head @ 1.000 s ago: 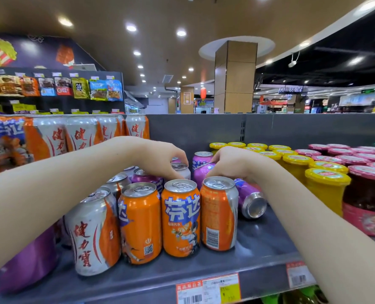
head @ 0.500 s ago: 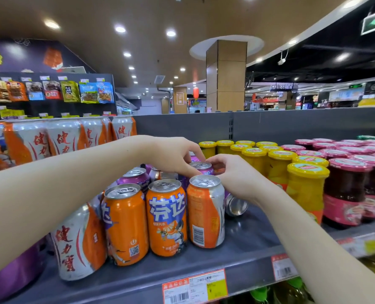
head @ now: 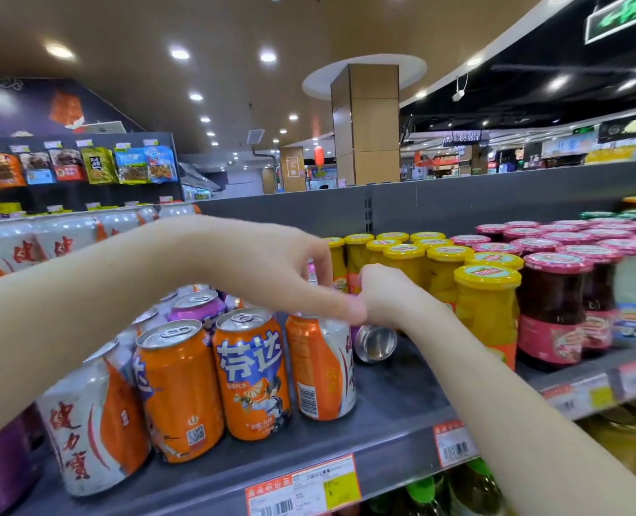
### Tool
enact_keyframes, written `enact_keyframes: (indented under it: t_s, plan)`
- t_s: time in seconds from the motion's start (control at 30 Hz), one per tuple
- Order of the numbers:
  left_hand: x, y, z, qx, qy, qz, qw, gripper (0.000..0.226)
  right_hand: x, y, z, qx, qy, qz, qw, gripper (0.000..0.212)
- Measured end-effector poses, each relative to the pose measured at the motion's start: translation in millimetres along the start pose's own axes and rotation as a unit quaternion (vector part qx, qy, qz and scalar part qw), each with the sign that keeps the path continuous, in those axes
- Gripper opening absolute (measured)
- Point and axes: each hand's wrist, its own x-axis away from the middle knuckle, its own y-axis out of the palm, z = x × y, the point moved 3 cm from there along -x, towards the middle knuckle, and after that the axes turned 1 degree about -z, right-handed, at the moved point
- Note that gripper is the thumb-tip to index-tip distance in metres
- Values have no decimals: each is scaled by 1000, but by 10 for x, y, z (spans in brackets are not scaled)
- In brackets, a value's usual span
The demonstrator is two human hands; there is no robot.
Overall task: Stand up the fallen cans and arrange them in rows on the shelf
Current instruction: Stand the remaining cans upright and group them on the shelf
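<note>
A supermarket sales floor: a grey metal shelf [head: 402, 415] carries orange and silver aluminium drink cans [head: 251, 370] beside ranks of yellow-lidded glass jars of yellow fruit [head: 485, 310] and pink-lidded glass jars of dark red preserve [head: 554, 310], many of each kind set out as stock. Printed orange-and-yellow price tags with barcodes [head: 303, 486] run along the shelf's front lip. Across the aisle, bright foil snack packets [head: 97, 165] hang in a row on a dark display wall under small labels. Overhead are round recessed ceiling lights [head: 268, 55], a green illuminated sign [head: 625, 16] and a white ceiling-mounted camera [head: 458, 95]; past a wood-panelled square pillar [head: 365, 124], more lit counters and signboards [head: 461, 137] stretch away, blurred.
</note>
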Motion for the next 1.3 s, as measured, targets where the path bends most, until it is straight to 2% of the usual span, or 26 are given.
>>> enact_keyframes:
  t_s: [0.1, 0.17, 0.33, 0.47, 0.67, 0.83, 1.03, 1.1, 1.17, 1.3]
  plan:
    - [37, 178, 87, -79, 2, 12, 997, 67, 20, -44, -20, 47, 13, -22, 999, 40]
    - [-4, 232, 68, -64, 5, 42, 997, 60, 43, -70, -21, 71, 19, -59, 996, 46]
    - [-25, 193, -72, -31, 8, 55, 998, 56, 90, -71, -1, 120, 24, -126, 984, 51]
    - [-77, 215, -114, -29, 13, 62, 998, 55, 200, -74, -27, 120, 37, -130, 984, 48]
    - [-172, 226, -264, -2, -26, 51, 998, 57, 409, -23, 96, -9, 65, -54, 996, 41]
    - [-212, 246, -374, 19, -38, 52, 998, 57, 586, 140, 200, -158, 66, 21, 985, 69]
    - [-197, 255, -439, 55, -23, 42, 997, 54, 724, 246, 301, -265, 31, 73, 961, 68]
    - [-201, 278, -426, 68, -13, 44, 997, 53, 741, 291, 318, -305, 25, 77, 949, 76]
    - [-210, 296, -407, 73, -8, 46, 996, 51, 747, 306, 324, -318, 17, 70, 945, 83]
    - [-197, 306, -403, 77, -9, 45, 996, 53, 784, 271, 344, -293, -13, 61, 954, 84]
